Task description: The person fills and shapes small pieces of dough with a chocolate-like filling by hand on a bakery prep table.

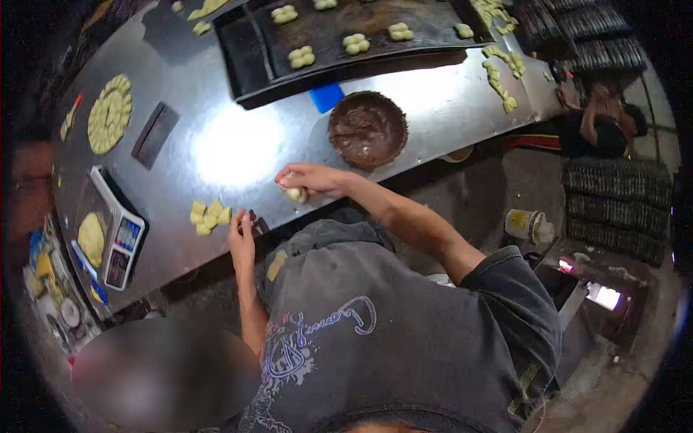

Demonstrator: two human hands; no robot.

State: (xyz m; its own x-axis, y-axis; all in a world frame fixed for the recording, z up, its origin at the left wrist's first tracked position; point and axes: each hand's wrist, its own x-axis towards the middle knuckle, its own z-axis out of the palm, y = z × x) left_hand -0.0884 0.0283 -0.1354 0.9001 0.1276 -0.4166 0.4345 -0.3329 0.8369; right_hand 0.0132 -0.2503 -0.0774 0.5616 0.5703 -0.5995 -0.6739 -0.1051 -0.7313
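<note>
- Right hand [312,179] is closed over a dough piece [294,193], pressing it on the table [238,148].
- Left hand [242,242] rests empty with fingers loose, just beside the cut dough [208,216].

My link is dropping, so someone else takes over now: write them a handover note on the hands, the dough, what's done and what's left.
Right hand: fingers closed on a dough piece on the steel table.
Left hand: open, at the table edge beside the cut dough pieces.
Done: shaped pieces lie on the dark tray.
Left, it seems: the cut pieces, the scored dough disc, the dough lump on the scale.
A bowl of brown filling sits ahead.
</note>
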